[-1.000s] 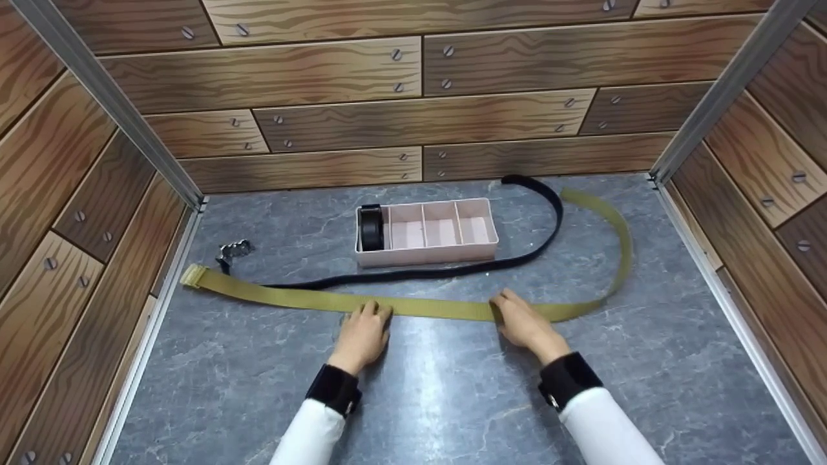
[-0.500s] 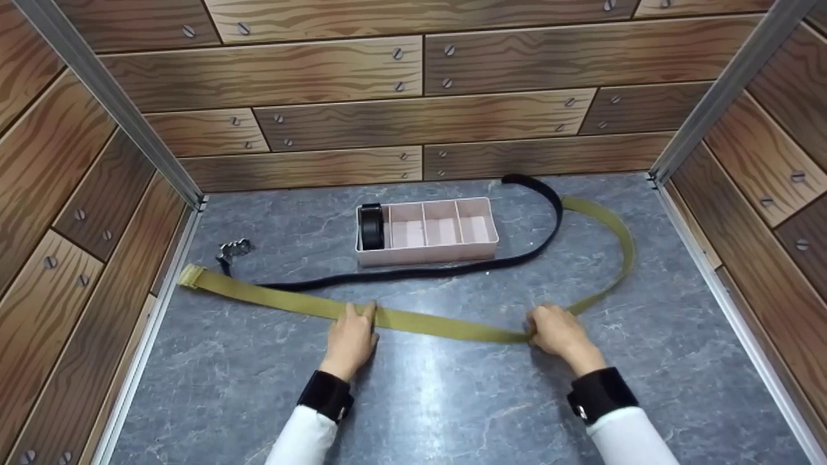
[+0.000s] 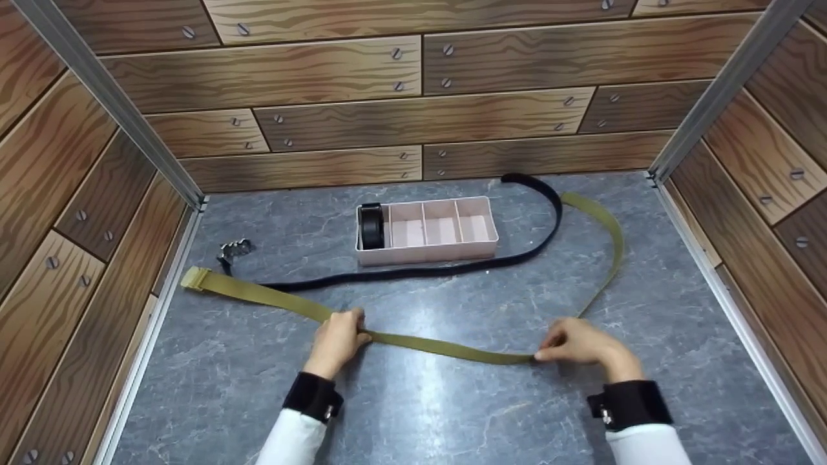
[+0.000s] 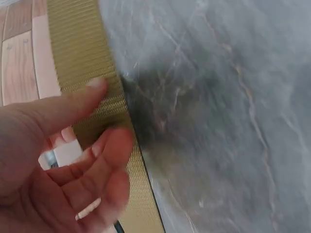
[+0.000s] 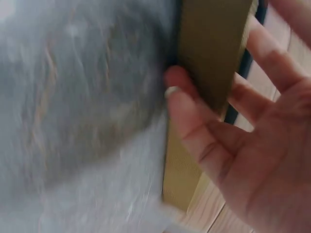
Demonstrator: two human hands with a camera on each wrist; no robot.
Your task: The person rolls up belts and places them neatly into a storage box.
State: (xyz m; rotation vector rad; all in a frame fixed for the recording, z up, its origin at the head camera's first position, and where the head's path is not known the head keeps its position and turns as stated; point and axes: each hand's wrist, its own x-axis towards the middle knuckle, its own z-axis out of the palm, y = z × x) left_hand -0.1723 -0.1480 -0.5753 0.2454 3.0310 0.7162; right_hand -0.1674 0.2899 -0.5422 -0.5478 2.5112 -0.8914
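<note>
An olive webbing belt [image 3: 446, 349] runs across the near floor, its yellowish buckle [image 3: 195, 278] at the far left and its free end curving back on the right. My left hand [image 3: 337, 339] pinches the strap left of centre; in the left wrist view the thumb lies over the webbing [image 4: 80, 43] with curled fingers at its edge. Further right, my right hand [image 3: 585, 342] pinches the same strap between thumb and fingertips. The right wrist view has the webbing [image 5: 209, 48] standing on edge between thumb and fingers. Between the hands the strap sags slightly toward me.
Behind the olive belt lies a black belt [image 3: 400, 274], curled at its right end, with a silver buckle [image 3: 234, 248] at left. A pink divided box [image 3: 426, 255] stands behind it, a rolled black belt [image 3: 371, 227] in its left compartment. Wood-patterned walls [image 3: 420, 123] enclose the floor.
Both hands have drawn the olive strap toward me. The right hand has moved right and nearer, the left hand slightly left. The strap between them has turned more on edge.
</note>
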